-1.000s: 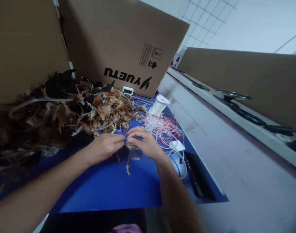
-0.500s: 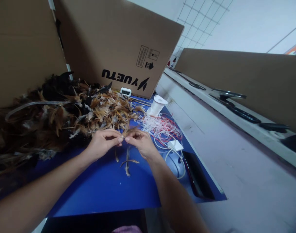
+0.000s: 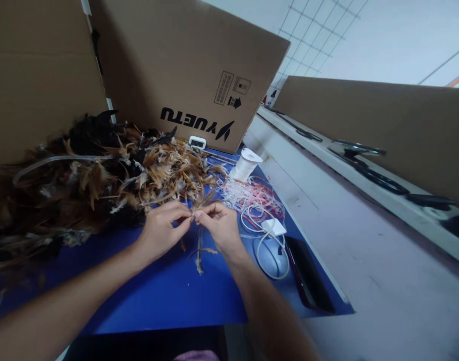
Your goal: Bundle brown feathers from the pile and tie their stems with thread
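Over the blue table (image 3: 165, 301), my left hand (image 3: 165, 225) and my right hand (image 3: 219, 225) meet fingertip to fingertip. Both are closed in a pinch on the base of a small brown feather (image 3: 206, 198), whose thin vanes stick up behind the fingers. How each fingertip sits on it is partly hidden. Just below the hands, a few loose feathers (image 3: 199, 258) lie on the blue surface. A large heap of brown and black feathers (image 3: 161, 170) spreads to the left and behind my left hand.
Right of my hands lie tangled white and red strings (image 3: 252, 198), a spool of white thread (image 3: 246, 164), a white charger (image 3: 274, 227) with a looped cable, and a dark phone-like object (image 3: 308, 276). A cardboard box (image 3: 191, 65) and a small white display (image 3: 197, 142) stand behind.
My fingertips have shifted slightly and the left fingers are more bent around the pinch. The feather's vanes now stand more upright and spread. The whole view has moved a little.
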Demonstrator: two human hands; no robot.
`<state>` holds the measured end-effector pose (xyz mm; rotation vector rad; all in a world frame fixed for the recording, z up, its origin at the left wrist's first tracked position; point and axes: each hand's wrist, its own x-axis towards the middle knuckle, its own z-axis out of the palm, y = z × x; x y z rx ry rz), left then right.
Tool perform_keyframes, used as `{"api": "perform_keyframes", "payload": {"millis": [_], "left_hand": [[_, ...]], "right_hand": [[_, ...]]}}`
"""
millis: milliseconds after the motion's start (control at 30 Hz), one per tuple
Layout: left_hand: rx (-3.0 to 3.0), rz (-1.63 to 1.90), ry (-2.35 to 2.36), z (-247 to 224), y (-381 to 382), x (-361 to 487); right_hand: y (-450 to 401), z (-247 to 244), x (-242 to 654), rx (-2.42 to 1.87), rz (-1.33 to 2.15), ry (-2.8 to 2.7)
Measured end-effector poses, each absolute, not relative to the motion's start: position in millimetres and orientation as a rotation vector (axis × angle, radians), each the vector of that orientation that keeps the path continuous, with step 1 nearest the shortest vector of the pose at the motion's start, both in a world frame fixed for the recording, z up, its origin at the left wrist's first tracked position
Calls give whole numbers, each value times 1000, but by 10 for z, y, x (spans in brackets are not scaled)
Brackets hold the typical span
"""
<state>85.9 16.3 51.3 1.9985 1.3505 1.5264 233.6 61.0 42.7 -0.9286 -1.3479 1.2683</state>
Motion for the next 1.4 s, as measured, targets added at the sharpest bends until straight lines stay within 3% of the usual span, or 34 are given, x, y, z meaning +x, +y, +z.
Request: {"api": "perform_keyframes", "payload": {"millis": [233, 400, 767, 1400], "left_hand": [[1020, 1298, 989, 501, 213, 845], [723, 1230, 867, 501, 240, 829], [768, 888, 801, 514, 164, 867], [1114, 1050, 996, 519, 140, 931]], "right_hand": [[638, 500, 2402, -818, 1448, -1163], [635, 500, 2413, -750, 1490, -1154], [625, 469, 2435, -734, 1480, -1216], [552, 471, 2364, -689, 1524, -1158]]}}
